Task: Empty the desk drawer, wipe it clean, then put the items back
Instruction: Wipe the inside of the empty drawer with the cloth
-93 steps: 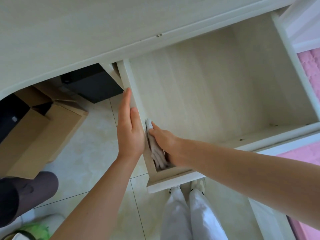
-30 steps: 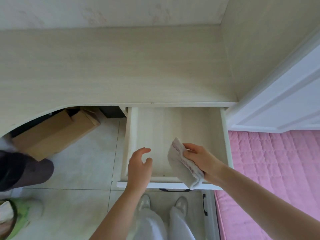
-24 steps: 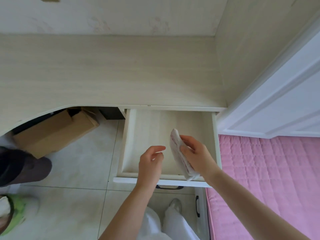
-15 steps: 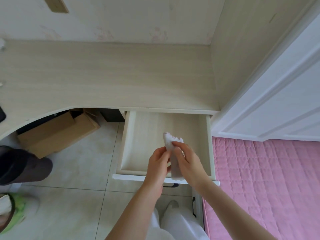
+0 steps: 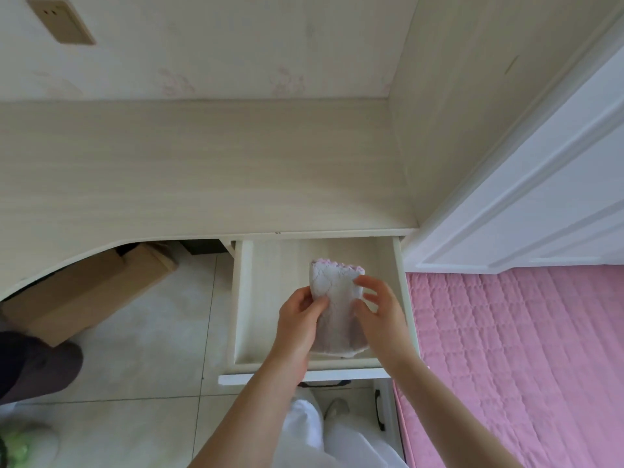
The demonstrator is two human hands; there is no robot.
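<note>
You held the cloth [image 5: 332,298] up over the open drawer [image 5: 270,298], toward six o'clock in the head view. Your left hand [image 5: 299,319] pinched its left edge between thumb and fingers; your right hand [image 5: 380,310] touched the right edge, fingers loosely spread. The cloth looked soft, light and limp, white with a quilted weave and a pink scalloped hem, so it should fold easily if taken by its edges. The drawer was pale wood-grain laminate, smooth and boxy, beneath the matching desk [image 5: 202,170].
</note>
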